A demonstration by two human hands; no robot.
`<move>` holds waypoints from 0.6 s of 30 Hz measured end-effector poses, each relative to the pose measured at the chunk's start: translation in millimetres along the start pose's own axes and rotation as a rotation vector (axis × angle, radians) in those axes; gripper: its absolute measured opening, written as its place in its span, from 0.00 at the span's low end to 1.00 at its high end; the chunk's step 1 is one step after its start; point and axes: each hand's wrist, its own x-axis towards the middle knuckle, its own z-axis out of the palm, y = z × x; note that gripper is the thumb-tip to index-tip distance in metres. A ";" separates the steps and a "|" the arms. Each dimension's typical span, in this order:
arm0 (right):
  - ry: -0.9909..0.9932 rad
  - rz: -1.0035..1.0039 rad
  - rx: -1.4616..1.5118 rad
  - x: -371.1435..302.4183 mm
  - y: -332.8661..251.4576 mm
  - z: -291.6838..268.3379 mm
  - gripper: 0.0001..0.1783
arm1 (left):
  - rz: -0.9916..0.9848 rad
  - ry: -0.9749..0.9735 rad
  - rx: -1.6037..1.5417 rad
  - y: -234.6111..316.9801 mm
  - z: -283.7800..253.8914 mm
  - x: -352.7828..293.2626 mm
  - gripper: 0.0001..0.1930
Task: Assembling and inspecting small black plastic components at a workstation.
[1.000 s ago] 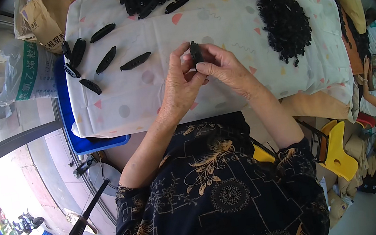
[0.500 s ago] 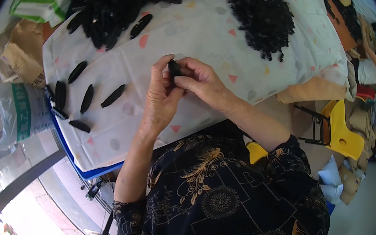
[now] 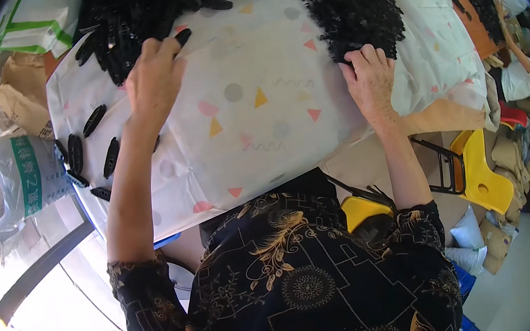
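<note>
At the far left of the table, my left hand (image 3: 153, 76) is closed on a long oval black plastic piece (image 3: 182, 37), whose end sticks out past the fingers. Beside that hand lies a heap of similar long black pieces (image 3: 123, 34). My right hand (image 3: 370, 80) has its fingers curled into the near edge of a pile of small black parts (image 3: 358, 8); what the fingertips pinch is hidden. Several more long black pieces (image 3: 111, 156) lie apart on the left side of the cloth, some partly behind my left forearm.
A white patterned cloth (image 3: 241, 129) covers the table. Paper and plastic bags (image 3: 24, 92) stand against its left edge. A yellow chair (image 3: 484, 181) is at the right, and another yellow seat (image 3: 357, 212) is by the near edge. Another person's arm (image 3: 513, 39) shows at far right.
My hands were together at the middle around a black piece. They have parted: the left went to a long piece at the far left, the right to the small parts. The earlier piece is out of sight.
</note>
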 end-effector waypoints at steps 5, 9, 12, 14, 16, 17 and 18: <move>0.040 -0.094 -0.020 6.4 -4.5 2.9 0.09 | 0.006 -0.058 0.202 -9.3 14.8 18.7 0.07; 0.054 0.119 0.538 15.7 -14.7 3.6 0.05 | -0.050 -0.054 0.254 -21.8 22.2 30.9 0.06; -0.236 0.700 1.592 26.7 -41.0 -8.7 0.05 | -0.119 -0.033 0.117 -28.2 26.6 22.7 0.07; -0.275 0.676 1.692 24.4 -55.3 -10.8 0.05 | -0.163 0.004 -0.032 -24.1 21.8 13.7 0.09; -0.350 0.666 1.751 23.8 -77.4 -22.7 0.03 | -0.437 -0.032 -0.745 -11.0 17.0 -12.0 0.10; -0.361 0.661 1.750 22.0 -83.2 -26.0 0.03 | -0.414 -0.009 -1.065 3.3 12.7 -28.8 0.16; -0.385 0.613 1.662 19.2 -84.9 -26.1 0.02 | -0.433 -0.058 -1.280 18.4 12.1 -39.4 0.17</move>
